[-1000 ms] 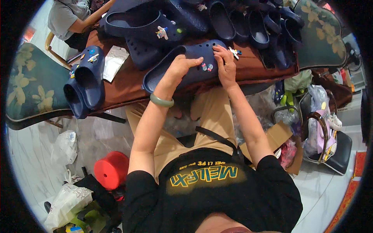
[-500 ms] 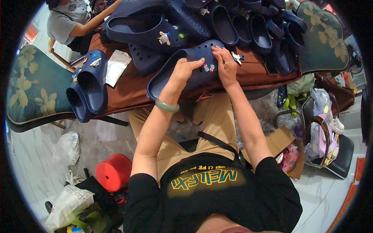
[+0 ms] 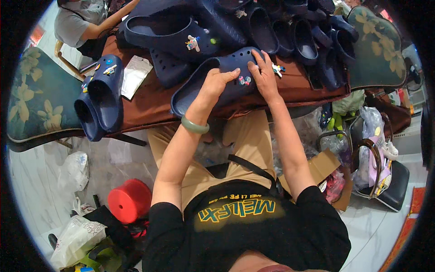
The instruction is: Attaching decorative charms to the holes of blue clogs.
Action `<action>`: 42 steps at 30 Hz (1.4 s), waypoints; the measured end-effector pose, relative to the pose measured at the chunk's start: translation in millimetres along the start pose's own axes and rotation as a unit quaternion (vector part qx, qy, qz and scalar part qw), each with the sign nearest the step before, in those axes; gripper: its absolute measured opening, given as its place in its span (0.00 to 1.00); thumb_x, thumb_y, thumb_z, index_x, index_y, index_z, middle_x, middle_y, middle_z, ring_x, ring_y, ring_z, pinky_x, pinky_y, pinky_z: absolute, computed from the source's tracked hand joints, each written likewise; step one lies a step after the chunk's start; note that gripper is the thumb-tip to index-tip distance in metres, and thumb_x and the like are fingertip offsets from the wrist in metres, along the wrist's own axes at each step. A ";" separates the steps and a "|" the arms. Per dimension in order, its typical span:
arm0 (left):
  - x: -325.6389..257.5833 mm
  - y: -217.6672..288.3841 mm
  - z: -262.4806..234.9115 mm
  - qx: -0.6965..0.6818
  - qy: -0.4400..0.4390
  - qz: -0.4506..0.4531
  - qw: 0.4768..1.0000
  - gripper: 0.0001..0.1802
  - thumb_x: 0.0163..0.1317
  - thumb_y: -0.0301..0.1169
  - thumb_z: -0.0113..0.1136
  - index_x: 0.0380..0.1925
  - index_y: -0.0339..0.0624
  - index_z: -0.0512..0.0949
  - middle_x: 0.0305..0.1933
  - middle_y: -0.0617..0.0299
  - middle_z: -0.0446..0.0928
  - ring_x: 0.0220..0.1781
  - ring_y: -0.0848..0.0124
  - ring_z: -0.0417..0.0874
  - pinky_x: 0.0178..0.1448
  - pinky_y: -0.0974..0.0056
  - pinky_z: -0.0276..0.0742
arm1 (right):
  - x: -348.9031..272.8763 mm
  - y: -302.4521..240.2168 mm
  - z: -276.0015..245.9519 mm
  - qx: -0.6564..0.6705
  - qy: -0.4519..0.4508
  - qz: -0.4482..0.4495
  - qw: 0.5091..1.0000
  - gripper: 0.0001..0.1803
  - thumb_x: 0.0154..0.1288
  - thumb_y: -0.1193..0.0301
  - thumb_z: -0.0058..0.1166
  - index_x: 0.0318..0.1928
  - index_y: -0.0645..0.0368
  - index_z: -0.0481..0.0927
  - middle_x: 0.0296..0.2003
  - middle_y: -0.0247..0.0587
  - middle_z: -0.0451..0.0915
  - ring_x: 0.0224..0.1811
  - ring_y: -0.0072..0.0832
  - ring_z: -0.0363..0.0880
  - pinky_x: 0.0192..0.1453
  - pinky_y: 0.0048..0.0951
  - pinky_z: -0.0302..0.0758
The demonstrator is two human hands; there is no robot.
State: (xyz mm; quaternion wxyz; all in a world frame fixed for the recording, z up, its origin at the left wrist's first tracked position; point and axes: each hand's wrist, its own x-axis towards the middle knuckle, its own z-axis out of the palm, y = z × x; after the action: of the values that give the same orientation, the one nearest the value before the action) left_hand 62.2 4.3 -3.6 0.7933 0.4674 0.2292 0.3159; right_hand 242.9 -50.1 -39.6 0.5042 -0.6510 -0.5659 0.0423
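A large navy clog [image 3: 192, 86] lies tilted at the table's near edge, its holed toe pointing right. My left hand [image 3: 217, 84] grips its near side, thumb stretched over the upper and fingers hidden underneath. Beside the thumb, two round swirl-patterned shoe charms [image 3: 244, 80] sit on the upper. My right hand [image 3: 264, 77] is on the toe, with bent fingers pressed to the upper next to the charms; whether a small piece is under them is hidden. Just right of that hand is a white-and-blue figure charm [image 3: 278, 70].
A decorated clog pair [image 3: 108, 97] and a white packet [image 3: 136, 75] lie left on the brown cloth [image 3: 147, 109]. Another charm-bearing clog [image 3: 158, 27] and several navy clogs [image 3: 304, 41] crowd the far side. Another person [image 3: 79, 27] sits far left. A red stool [image 3: 129, 199] stands below.
My right hand's fingers have bent and spread a little on the toe, after lying straighter and closer together. My left hand keeps its grip; the view has shifted slightly.
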 end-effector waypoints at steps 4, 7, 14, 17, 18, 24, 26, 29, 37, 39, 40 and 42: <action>-0.6 1.4 -1.8 0.004 0.000 -0.020 1.000 0.16 0.57 0.32 0.65 0.42 0.33 0.80 0.39 0.58 0.82 0.36 0.70 0.83 0.43 0.66 0.79 | 5.5 -5.4 -4.5 -0.128 -0.006 -0.045 0.991 0.18 0.71 0.61 0.44 0.57 0.52 0.76 0.59 0.64 0.67 0.55 0.55 0.73 0.58 0.40 0.71; 3.9 -0.7 0.6 0.007 0.008 -0.019 1.000 0.16 0.57 0.32 0.65 0.42 0.33 0.80 0.39 0.58 0.82 0.36 0.69 0.84 0.43 0.66 0.79 | 12.9 17.1 -7.0 -0.179 0.063 -0.106 0.976 0.16 0.72 0.63 0.41 0.51 0.55 0.78 0.49 0.56 0.77 0.47 0.49 0.79 0.50 0.40 0.76; 2.4 3.0 2.1 0.053 0.019 -0.013 0.998 0.16 0.56 0.31 0.65 0.42 0.32 0.80 0.39 0.57 0.82 0.36 0.69 0.84 0.43 0.66 0.79 | 28.2 52.1 -51.0 -0.189 0.125 -0.057 0.972 0.14 0.62 0.60 0.58 0.36 0.59 0.79 0.31 0.47 0.79 0.33 0.44 0.78 0.37 0.38 0.74; 0.4 5.6 3.4 0.049 0.021 -0.018 0.998 0.16 0.56 0.29 0.64 0.42 0.31 0.80 0.39 0.56 0.82 0.37 0.69 0.83 0.45 0.66 0.79 | 29.1 63.1 -60.5 -0.284 0.124 -0.075 0.948 0.16 0.59 0.62 0.62 0.41 0.60 0.79 0.38 0.47 0.77 0.42 0.42 0.76 0.46 0.36 0.73; -0.3 5.6 2.7 0.035 0.019 -0.026 0.999 0.15 0.56 0.28 0.63 0.41 0.30 0.80 0.38 0.57 0.82 0.37 0.69 0.82 0.45 0.65 0.78 | 29.8 61.3 -61.3 -0.376 0.147 -0.125 0.906 0.17 0.58 0.63 0.62 0.43 0.60 0.79 0.41 0.47 0.76 0.45 0.42 0.75 0.49 0.37 0.72; -0.1 -0.9 -8.7 0.012 -0.004 -0.028 1.000 0.13 0.56 0.29 0.63 0.40 0.34 0.81 0.39 0.58 0.83 0.38 0.70 0.84 0.45 0.66 0.79 | -11.1 -19.9 -42.1 0.011 -0.047 -0.088 0.995 0.18 0.54 0.73 0.65 0.47 0.56 0.80 0.44 0.43 0.73 0.44 0.33 0.75 0.47 0.30 0.74; 3.1 -1.4 -9.1 -0.001 -0.021 -0.037 0.999 0.12 0.57 0.29 0.63 0.39 0.34 0.81 0.38 0.58 0.83 0.37 0.70 0.84 0.44 0.67 0.79 | -24.1 -32.7 -30.0 -0.025 -0.071 -0.152 0.986 0.18 0.52 0.76 0.65 0.46 0.56 0.81 0.45 0.42 0.73 0.43 0.32 0.74 0.46 0.31 0.75; 2.4 -1.9 -11.7 -0.019 -0.041 -0.046 0.998 0.11 0.57 0.29 0.63 0.38 0.34 0.81 0.37 0.58 0.83 0.37 0.71 0.84 0.44 0.67 0.78 | -32.5 -20.5 -13.6 0.011 -0.022 -0.146 0.989 0.16 0.53 0.78 0.64 0.45 0.57 0.81 0.43 0.41 0.74 0.42 0.33 0.75 0.45 0.31 0.75; -1.7 2.4 -2.8 -0.006 -0.013 -0.038 0.999 0.12 0.57 0.31 0.65 0.36 0.34 0.82 0.36 0.59 0.83 0.36 0.72 0.83 0.43 0.68 0.78 | -21.4 -29.3 6.1 0.036 0.103 -0.063 0.992 0.04 0.66 0.75 0.52 0.35 0.61 0.78 0.32 0.45 0.76 0.37 0.38 0.77 0.42 0.34 0.74; -5.1 4.9 3.0 -0.023 0.032 -0.016 0.999 0.13 0.57 0.33 0.67 0.36 0.35 0.82 0.35 0.61 0.82 0.35 0.74 0.82 0.41 0.69 0.77 | -19.0 -37.3 6.8 0.010 0.089 -0.087 0.992 0.03 0.65 0.75 0.52 0.35 0.62 0.77 0.33 0.45 0.76 0.37 0.40 0.77 0.42 0.34 0.74; -3.1 2.0 2.4 -0.025 0.031 -0.015 0.999 0.13 0.57 0.33 0.67 0.36 0.35 0.82 0.35 0.61 0.82 0.35 0.74 0.82 0.41 0.69 0.77 | -18.8 -39.5 7.6 -0.016 0.074 -0.111 0.991 0.03 0.65 0.76 0.52 0.35 0.62 0.77 0.33 0.45 0.76 0.38 0.41 0.77 0.42 0.34 0.74; 0.9 -1.6 0.7 0.069 0.091 0.043 0.992 0.13 0.57 0.34 0.67 0.36 0.35 0.83 0.34 0.64 0.81 0.33 0.76 0.80 0.40 0.70 0.75 | -22.7 -45.0 10.0 -0.018 0.061 -0.148 0.987 0.05 0.63 0.73 0.55 0.38 0.59 0.77 0.32 0.43 0.76 0.36 0.41 0.77 0.41 0.35 0.73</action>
State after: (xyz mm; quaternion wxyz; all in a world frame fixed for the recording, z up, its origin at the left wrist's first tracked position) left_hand 63.7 3.9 -4.8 0.7205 0.4997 0.3019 0.3741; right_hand 197.4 -68.4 -24.4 0.5271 -0.5705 -0.6244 -0.0827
